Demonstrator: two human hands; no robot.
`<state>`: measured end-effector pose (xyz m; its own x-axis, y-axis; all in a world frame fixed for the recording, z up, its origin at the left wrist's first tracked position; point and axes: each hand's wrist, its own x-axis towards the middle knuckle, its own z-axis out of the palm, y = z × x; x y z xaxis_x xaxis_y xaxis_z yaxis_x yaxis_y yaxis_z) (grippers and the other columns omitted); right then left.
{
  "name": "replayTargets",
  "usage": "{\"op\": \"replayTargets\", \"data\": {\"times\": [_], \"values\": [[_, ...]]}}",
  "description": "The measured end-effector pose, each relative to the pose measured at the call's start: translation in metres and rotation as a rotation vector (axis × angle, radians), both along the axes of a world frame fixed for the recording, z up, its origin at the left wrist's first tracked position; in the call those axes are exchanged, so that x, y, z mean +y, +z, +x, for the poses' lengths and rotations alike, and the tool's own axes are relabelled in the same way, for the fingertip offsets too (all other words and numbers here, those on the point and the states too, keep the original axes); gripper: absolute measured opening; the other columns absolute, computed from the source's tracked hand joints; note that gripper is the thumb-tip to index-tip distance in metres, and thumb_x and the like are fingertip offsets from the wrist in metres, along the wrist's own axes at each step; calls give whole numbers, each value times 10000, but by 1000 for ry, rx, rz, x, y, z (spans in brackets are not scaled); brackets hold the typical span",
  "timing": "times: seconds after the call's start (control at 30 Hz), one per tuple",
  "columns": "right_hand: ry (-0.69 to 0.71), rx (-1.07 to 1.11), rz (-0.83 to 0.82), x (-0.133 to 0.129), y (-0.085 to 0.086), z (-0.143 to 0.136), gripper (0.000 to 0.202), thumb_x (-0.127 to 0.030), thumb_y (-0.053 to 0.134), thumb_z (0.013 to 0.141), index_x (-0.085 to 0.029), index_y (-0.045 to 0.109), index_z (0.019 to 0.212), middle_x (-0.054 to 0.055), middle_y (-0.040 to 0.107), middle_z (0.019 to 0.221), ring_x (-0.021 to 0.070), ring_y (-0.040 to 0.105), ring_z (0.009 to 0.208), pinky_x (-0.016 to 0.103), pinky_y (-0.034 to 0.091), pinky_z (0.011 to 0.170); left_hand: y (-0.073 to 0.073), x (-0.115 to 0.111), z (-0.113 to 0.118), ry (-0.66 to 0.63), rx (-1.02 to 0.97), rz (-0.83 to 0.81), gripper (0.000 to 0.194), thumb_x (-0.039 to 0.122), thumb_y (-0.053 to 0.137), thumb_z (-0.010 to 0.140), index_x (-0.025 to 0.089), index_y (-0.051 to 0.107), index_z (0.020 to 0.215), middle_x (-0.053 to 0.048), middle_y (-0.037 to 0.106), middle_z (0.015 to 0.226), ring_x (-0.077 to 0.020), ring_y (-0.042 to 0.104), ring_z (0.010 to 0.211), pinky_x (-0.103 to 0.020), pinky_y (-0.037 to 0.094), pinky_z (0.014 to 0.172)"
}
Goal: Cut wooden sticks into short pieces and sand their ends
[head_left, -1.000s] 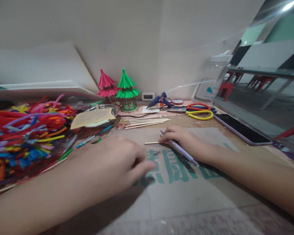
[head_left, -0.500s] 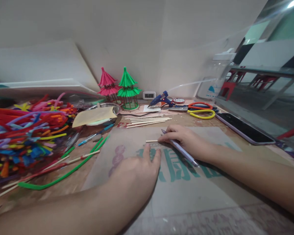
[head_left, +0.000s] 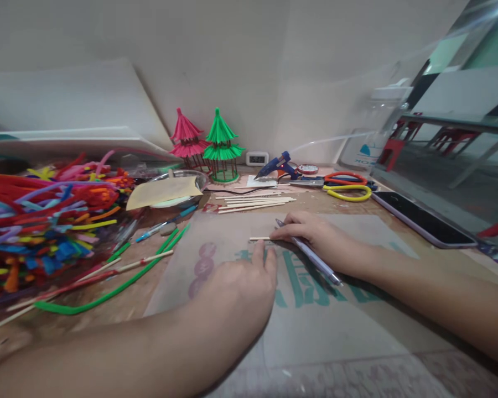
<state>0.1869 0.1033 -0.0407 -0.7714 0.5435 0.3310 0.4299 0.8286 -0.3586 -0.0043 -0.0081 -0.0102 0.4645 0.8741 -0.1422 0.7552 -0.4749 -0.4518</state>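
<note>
My right hand (head_left: 315,235) is closed around a purple pen (head_left: 313,257), which slants down to the right. Its fingertips also pinch a thin wooden stick (head_left: 258,239), whose left end sticks out over the translucent sheet (head_left: 315,331). My left hand (head_left: 243,284) rests palm down on that sheet, two fingers stretched towards the stick, just below it. Faint dark marks, perhaps a ruler scale, run under the stick; I cannot make them out. Green printed characters (head_left: 311,282) show through the sheet, partly covered by both hands.
Behind the sheet lie several wooden sticks (head_left: 255,204), a blue glue gun (head_left: 279,165), scissors (head_left: 346,192) and a phone (head_left: 423,218). Pink (head_left: 186,132) and green (head_left: 221,146) pagoda models stand by the wall. Colourful pipe cleaners (head_left: 45,232) heap at left. A clear bottle (head_left: 375,127) stands right.
The whole view has shifted slightly, so things appear a little further right. Both hands keep nearly the same pose, with the pen and stick still in my right hand.
</note>
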Motion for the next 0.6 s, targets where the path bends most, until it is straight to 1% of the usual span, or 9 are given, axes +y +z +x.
{"op": "replayTargets", "data": {"times": [0.13, 0.2, 0.27, 0.37, 0.47, 0.6], "values": [[-14, 3, -1, -1, 1, 0, 308, -150, 489, 991, -227, 741, 1149, 55, 621, 915, 198, 582, 882, 316, 448, 774, -4, 1, -5, -49, -74, 25, 624, -12, 427, 854, 93, 481, 1467, -238, 611, 1398, -258, 752, 683, -358, 583, 514], [-10, 24, 7, 0, -1, 0, 304, -154, 494, 990, -231, 745, 1145, 55, 623, 913, 198, 582, 878, 315, 446, 768, -6, 1, -7, -73, -113, 52, 601, -14, 422, 858, 92, 505, 1443, -224, 633, 1373, -240, 752, 693, -336, 587, 533], [-1, 40, 12, 1, -2, 0, 303, -157, 496, 991, -232, 748, 1141, 55, 622, 906, 196, 581, 872, 312, 446, 764, -6, 1, -6, -86, -129, 67, 588, -21, 404, 861, 63, 509, 1434, -248, 595, 1413, -222, 746, 671, -319, 579, 517], [6, 48, 16, 2, -4, 0, 293, -169, 505, 994, -234, 749, 1143, 54, 618, 894, 194, 580, 862, 309, 450, 757, -5, 1, -3, -67, -104, 27, 604, -31, 389, 858, 36, 476, 1452, -290, 512, 1478, -231, 747, 668, -330, 580, 498], [9, 57, 37, 2, -5, 1, 274, -184, 519, 997, -229, 746, 1144, 52, 617, 899, 191, 582, 863, 309, 454, 762, -3, 1, 0, -39, -75, -18, 610, -36, 392, 857, 42, 471, 1457, -295, 492, 1490, -248, 754, 679, -351, 594, 502], [27, 52, 49, 2, -7, 1, 269, -174, 529, 995, -216, 738, 1159, 51, 611, 910, 186, 575, 869, 302, 453, 766, -5, 1, -2, -35, -172, 25, 593, 3, 432, 874, 84, 487, 1459, -266, 517, 1484, -234, 755, 667, -344, 607, 517]]}}
